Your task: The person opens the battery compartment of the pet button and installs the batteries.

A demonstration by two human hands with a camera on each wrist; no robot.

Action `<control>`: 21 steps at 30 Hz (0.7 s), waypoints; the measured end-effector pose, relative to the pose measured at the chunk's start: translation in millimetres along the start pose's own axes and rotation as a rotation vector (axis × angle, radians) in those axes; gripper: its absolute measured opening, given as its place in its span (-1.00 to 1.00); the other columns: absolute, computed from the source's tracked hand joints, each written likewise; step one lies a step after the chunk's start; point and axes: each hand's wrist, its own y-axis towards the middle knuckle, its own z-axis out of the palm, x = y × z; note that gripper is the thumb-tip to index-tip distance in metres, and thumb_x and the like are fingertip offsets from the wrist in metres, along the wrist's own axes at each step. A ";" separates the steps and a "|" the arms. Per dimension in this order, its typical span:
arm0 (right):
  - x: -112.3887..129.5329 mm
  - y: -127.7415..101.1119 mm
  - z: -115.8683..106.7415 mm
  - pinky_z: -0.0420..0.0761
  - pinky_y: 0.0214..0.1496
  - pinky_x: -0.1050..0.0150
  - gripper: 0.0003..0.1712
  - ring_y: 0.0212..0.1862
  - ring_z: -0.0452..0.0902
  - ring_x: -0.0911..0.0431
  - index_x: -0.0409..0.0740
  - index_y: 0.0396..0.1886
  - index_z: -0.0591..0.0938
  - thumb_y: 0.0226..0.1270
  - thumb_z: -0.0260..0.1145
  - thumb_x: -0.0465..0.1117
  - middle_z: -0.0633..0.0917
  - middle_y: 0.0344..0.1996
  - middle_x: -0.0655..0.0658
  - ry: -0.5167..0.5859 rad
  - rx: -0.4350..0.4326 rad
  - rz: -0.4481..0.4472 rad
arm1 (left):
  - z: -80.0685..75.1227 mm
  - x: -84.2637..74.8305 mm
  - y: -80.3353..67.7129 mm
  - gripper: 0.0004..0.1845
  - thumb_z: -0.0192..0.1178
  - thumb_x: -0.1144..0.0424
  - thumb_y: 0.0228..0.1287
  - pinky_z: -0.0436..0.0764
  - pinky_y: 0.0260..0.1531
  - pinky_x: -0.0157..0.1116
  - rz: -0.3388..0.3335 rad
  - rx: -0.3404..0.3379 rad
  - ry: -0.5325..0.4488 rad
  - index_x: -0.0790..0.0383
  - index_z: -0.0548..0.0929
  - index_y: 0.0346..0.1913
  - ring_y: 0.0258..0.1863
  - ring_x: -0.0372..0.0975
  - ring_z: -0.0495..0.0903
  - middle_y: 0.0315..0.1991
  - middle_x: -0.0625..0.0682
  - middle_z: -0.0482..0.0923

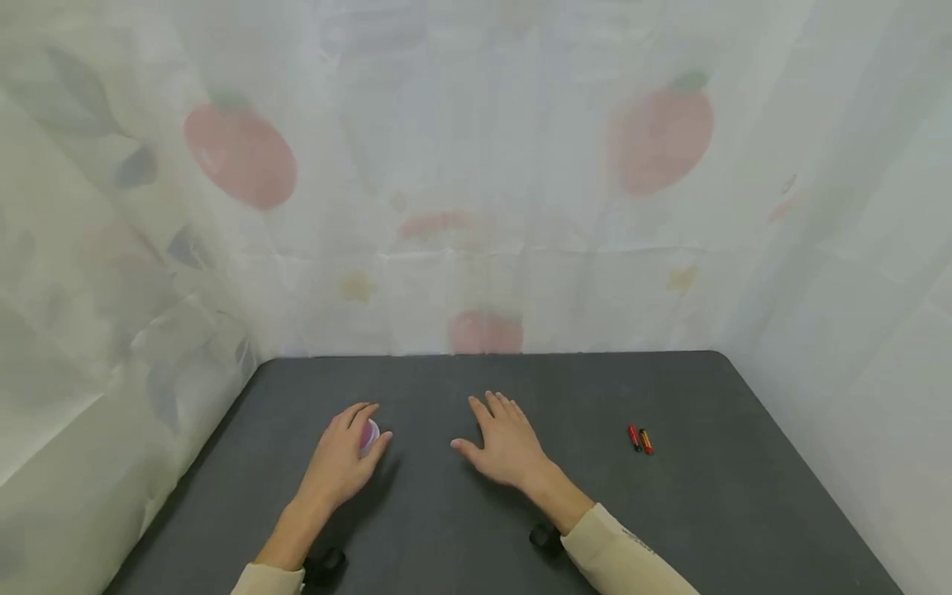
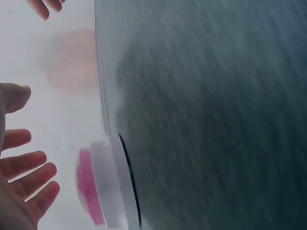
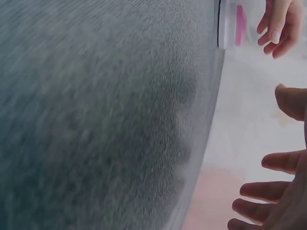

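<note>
Beyond both hands we see a pale fruit-printed curtain (image 1: 550, 273), and beneath them a dark grey table (image 1: 461, 529). We find the right hand (image 1: 506, 442) wide, its fingers spread above the table; the left hand (image 1: 344, 453) is wide too, fingers parted. Under the left hand, apart from its fingers, we see a round pink-and-white object (image 2: 109, 187) on the table. Well to the right hand's right lie two small cylinders (image 1: 645, 442), side by side.
</note>
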 end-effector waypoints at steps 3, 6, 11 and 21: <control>4.5 3.5 4.1 0.13 0.52 -0.10 -0.10 0.55 0.12 -0.18 -0.12 0.58 0.28 0.49 0.11 0.35 0.29 0.51 -0.30 0.013 -0.005 -0.005 | -2.1 10.7 -3.9 -0.44 0.33 0.09 0.36 0.46 0.11 0.24 -0.030 -0.020 -0.011 0.35 0.54 0.29 0.21 0.21 0.45 0.23 0.30 0.48; 9.8 9.9 6.2 0.16 0.51 -0.09 -0.11 0.55 0.13 -0.15 -0.10 0.58 0.27 0.50 0.10 0.34 0.30 0.51 -0.28 0.033 -0.007 -0.008 | -6.8 21.7 -4.8 -0.46 0.34 0.13 0.34 0.49 0.03 0.23 -0.057 -0.040 -0.032 0.34 0.55 0.28 0.17 0.22 0.45 0.21 0.30 0.49; 17.5 20.5 10.5 0.20 0.50 -0.09 -0.13 0.55 0.13 -0.10 -0.07 0.59 0.26 0.52 0.06 0.35 0.30 0.52 -0.23 0.062 -0.003 -0.014 | -17.3 41.3 -5.4 -0.40 0.36 0.14 0.31 0.41 0.06 0.29 -0.108 -0.043 -0.078 0.34 0.49 0.32 0.18 0.27 0.39 0.25 0.34 0.41; 36.1 31.4 21.8 0.30 0.44 -0.08 -0.14 0.51 0.22 -0.09 -0.06 0.57 0.30 0.50 0.08 0.35 0.34 0.49 -0.21 0.121 0.033 -0.016 | -26.5 70.6 -11.0 -0.17 0.35 -0.03 0.34 0.38 0.17 0.27 -0.268 0.109 -0.272 0.41 0.30 0.46 0.27 0.26 0.34 0.32 0.43 0.27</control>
